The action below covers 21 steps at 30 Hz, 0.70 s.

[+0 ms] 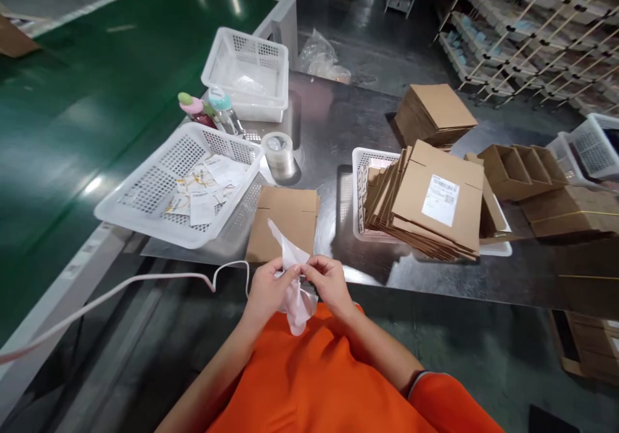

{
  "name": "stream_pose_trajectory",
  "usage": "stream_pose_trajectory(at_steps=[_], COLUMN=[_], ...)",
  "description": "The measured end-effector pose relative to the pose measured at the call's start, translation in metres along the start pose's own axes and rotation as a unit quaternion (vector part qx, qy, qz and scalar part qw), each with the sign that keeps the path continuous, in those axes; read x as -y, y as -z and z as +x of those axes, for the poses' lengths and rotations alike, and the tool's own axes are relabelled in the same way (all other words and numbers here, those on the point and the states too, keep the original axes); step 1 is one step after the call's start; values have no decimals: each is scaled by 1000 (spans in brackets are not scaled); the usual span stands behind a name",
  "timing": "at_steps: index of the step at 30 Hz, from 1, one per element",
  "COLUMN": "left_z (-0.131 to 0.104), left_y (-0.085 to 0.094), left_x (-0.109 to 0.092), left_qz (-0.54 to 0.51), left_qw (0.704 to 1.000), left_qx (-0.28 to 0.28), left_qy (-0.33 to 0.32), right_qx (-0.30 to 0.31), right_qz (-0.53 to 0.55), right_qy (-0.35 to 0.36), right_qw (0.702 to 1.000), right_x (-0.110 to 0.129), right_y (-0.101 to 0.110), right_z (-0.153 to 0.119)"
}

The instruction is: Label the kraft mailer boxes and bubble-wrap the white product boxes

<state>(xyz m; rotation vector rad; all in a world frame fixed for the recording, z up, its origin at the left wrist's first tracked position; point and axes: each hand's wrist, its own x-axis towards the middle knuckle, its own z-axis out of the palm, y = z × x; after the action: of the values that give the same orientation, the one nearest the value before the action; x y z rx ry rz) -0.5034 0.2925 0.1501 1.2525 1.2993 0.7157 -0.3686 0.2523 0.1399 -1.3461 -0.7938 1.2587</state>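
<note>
My left hand (267,286) and my right hand (330,281) come together at the table's front edge, just before my orange top. Both pinch a crumpled, thin white sheet (293,252), which could be tissue or soft plastic; I cannot tell which. One pointed end sticks up above my fingers and the rest hangs below them. Right behind the hands lies a small stack of flat brown cardboard (280,217). Whether anything is wrapped inside the sheet is hidden by my fingers.
A white basket with papers (140,210) stands left, near a tape roll (279,152), bottles (223,107) and another white basket (246,100). On the right, labelled flat cartons (435,194) lean in a basket. A green conveyor (97,97) runs along the left; a cable (145,278) crosses below it.
</note>
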Motion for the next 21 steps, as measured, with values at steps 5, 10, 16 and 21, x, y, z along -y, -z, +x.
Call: stream_pose_trajectory(at_steps=[5, 10, 16, 21], left_z=[-2, -6, -4, -3], left_y=[-4, -4, 1, 0], left_x=[-4, -16, -15, -5], left_qz=[-76, -173, -220, -197], left_qw=[996, 976, 966, 976], left_qx=[-3, 21, 41, 30], left_qy=[47, 128, 128, 87], right_qx=[-8, -12, 28, 33], right_qz=[26, 35, 32, 89], right_qy=[-19, -26, -23, -59], right_qw=[999, 999, 999, 994], right_x=[-3, -1, 1, -2], right_y=[-3, -4, 0, 1], right_z=[4, 6, 6, 4])
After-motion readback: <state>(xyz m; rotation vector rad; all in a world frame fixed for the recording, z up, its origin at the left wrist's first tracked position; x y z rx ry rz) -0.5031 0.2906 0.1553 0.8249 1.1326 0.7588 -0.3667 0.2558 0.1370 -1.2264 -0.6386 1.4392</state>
